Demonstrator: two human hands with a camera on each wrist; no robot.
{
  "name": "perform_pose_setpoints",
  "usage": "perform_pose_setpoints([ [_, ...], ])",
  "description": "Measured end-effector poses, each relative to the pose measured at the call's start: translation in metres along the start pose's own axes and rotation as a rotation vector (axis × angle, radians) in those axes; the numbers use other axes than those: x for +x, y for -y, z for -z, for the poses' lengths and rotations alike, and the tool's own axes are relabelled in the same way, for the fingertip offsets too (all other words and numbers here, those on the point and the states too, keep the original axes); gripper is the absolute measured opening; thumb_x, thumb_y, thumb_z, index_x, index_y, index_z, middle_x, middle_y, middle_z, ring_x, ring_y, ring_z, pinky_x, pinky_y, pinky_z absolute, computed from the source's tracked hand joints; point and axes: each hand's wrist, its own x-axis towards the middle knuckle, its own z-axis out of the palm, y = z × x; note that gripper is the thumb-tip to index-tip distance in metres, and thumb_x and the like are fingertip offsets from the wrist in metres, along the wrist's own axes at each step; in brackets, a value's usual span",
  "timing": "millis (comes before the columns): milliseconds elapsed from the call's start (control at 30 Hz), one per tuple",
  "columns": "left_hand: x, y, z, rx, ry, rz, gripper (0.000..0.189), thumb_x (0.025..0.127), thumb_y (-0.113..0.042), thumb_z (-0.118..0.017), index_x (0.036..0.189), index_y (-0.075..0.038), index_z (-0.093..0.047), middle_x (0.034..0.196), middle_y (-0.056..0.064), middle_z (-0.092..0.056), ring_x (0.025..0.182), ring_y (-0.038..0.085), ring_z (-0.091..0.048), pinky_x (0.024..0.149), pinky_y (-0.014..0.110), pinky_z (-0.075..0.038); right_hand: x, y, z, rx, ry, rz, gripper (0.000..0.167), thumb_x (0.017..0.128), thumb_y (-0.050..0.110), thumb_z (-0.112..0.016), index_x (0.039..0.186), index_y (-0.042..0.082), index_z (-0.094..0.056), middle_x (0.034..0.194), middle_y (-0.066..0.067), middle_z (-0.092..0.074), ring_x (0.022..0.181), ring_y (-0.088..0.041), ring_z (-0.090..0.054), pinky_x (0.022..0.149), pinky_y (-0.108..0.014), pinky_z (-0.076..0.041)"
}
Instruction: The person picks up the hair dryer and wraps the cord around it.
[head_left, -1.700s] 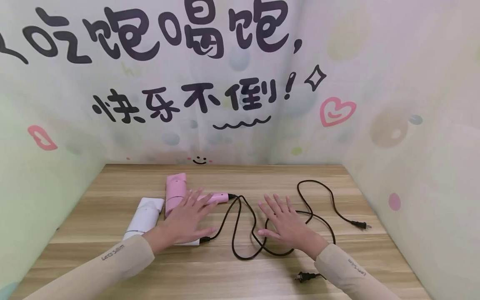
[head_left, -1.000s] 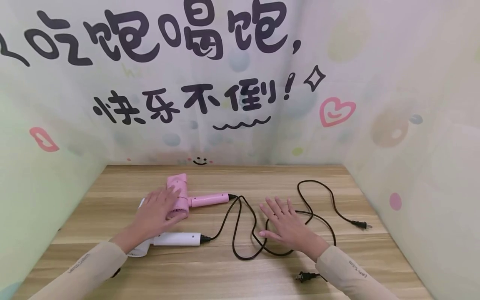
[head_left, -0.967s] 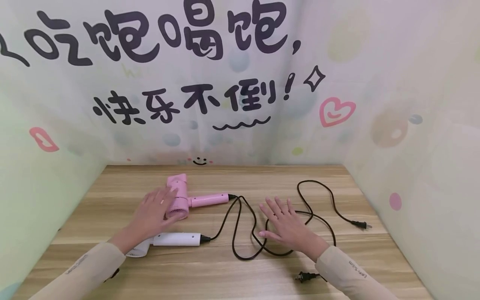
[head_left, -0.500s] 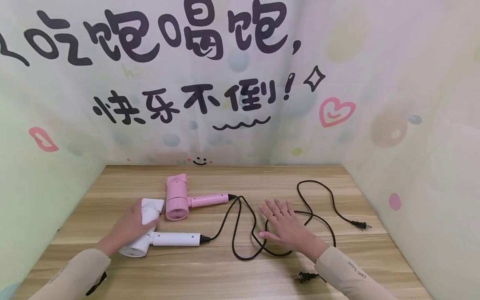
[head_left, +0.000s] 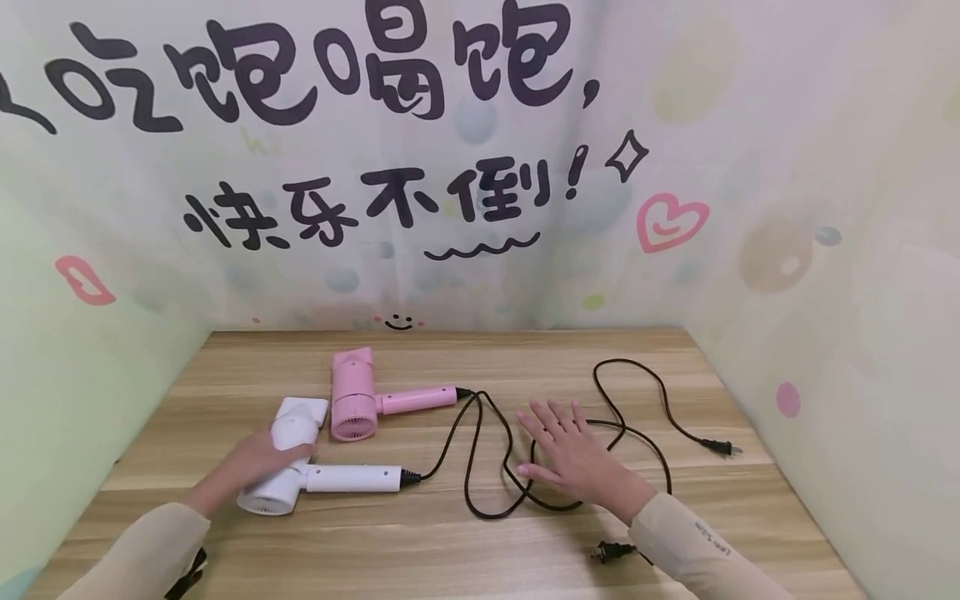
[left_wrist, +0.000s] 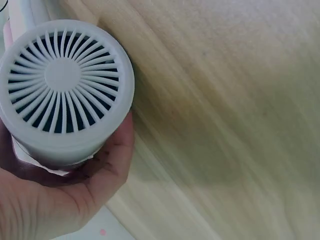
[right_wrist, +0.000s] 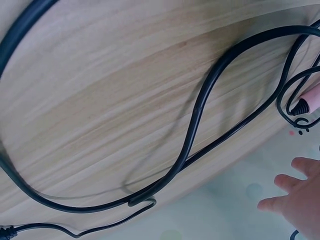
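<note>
A white hair dryer (head_left: 352, 478) lies at the left of the table, its handle pointing right. My left hand (head_left: 243, 467) grips its barrel from the left, thumb across the near side. In the left wrist view, fingers of the left hand (left_wrist: 65, 202) curl round the barrel behind the slatted grille of the hair dryer (left_wrist: 62, 75). Just behind lies a pink hair dryer (head_left: 352, 392), untouched. My right hand (head_left: 581, 467) is spread palm down over the black cords (head_left: 512, 450); whether it touches them I cannot tell.
Two black plugs, one at the right (head_left: 720, 447) and one nearer me (head_left: 611, 551), end the tangled cords. Wood-grain table (head_left: 450, 558) runs back to a printed curtain (head_left: 480, 283), with curtain walls on both sides.
My left hand has moved left and toward me, away from above the pink hair dryer's handle, and taken hold of the white hair dryer's barrel. The right hand has stayed almost still.
</note>
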Motion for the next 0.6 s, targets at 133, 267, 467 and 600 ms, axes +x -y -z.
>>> perform_pose_setpoints([
  [133, -0.003, 0.003, 0.001, -0.033, -0.026, -0.002, 0.101, 0.080, -0.052, -0.062, 0.128, 0.026, -0.019, 0.104, 0.039, -0.049, 0.079, 0.030, -0.058, 0.063, 0.035, -0.051, 0.001, 0.000, 0.000, -0.007, 0.006, -0.002, 0.076, 0.091, 0.060, -0.039, 0.147, 0.010, -0.027, 0.152, -0.014, -0.024, 0.138, -0.039, -0.024, 0.109, -0.061, -0.018],
  [267, -0.008, 0.001, 0.004, -0.056, -0.075, -0.053, 0.104, 0.079, -0.049, -0.066, 0.133, 0.022, -0.015, 0.118, 0.044, -0.042, 0.090, 0.038, -0.057, 0.071, 0.043, -0.052, 0.001, 0.000, -0.001, -0.006, 0.005, -0.008, 0.075, 0.091, 0.060, -0.039, 0.146, 0.010, -0.027, 0.152, -0.014, -0.025, 0.138, -0.039, -0.025, 0.109, -0.061, -0.018],
  [467, -0.014, -0.006, 0.007, -0.222, -0.129, -0.134, 0.076, 0.078, -0.040, -0.071, 0.123, 0.010, -0.036, 0.096, 0.024, -0.056, 0.068, 0.022, -0.060, 0.056, 0.033, -0.052, 0.002, 0.002, 0.002, 0.025, 0.009, -0.017, 0.073, 0.092, 0.056, -0.040, 0.147, 0.010, -0.026, 0.152, -0.015, -0.023, 0.138, -0.039, -0.024, 0.109, -0.061, -0.018],
  [600, -0.018, -0.019, 0.009, -0.264, -0.146, -0.161, 0.068, 0.078, -0.043, -0.070, 0.120, 0.003, -0.043, 0.092, 0.017, -0.060, 0.066, 0.018, -0.059, 0.055, 0.032, -0.051, 0.007, 0.003, 0.007, 0.064, 0.005, -0.052, 0.068, 0.095, 0.047, -0.043, 0.147, 0.009, -0.024, 0.152, -0.016, -0.025, 0.138, -0.038, -0.025, 0.109, -0.061, -0.018],
])
